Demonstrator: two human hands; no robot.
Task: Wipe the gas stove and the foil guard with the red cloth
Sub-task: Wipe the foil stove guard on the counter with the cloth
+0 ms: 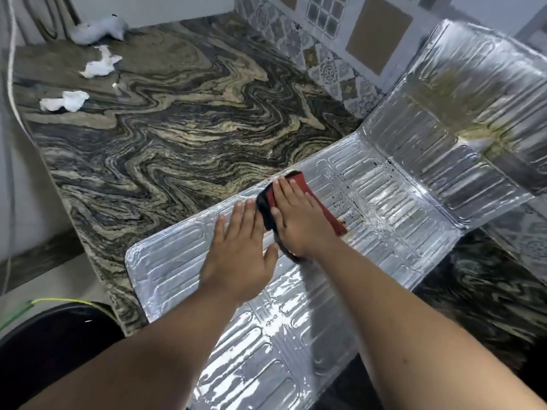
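Two hands are at work on the foil guard [296, 306], which lies flat across the counter [177, 128] with its far panels folded up against the tiled wall [325, 54]. My left hand [239, 247] rests flat on the near panel, fingers straight and spread, holding the sheet down and gripping nothing. My right hand [299, 214] presses flat on the red cloth [299, 199], fingers extended over it; the cloth is folded, showing a dark side at its left edge, and sits on the middle panel just beyond my left fingertips.

Step in hand, by my judgement: wiping the foil guard. No gas stove is in view, so its condition cannot be reported.

Beyond the cloth, dark specks and a brownish stain remain on the foil near the fold, and the upright far panel carries a large yellow-brown smear. The next move calls for pushing the cloth forward over those marks while my left hand keeps the thin sheet from sliding or buckling.

Farther off, three crumpled white tissues [100, 65] lie on the counter
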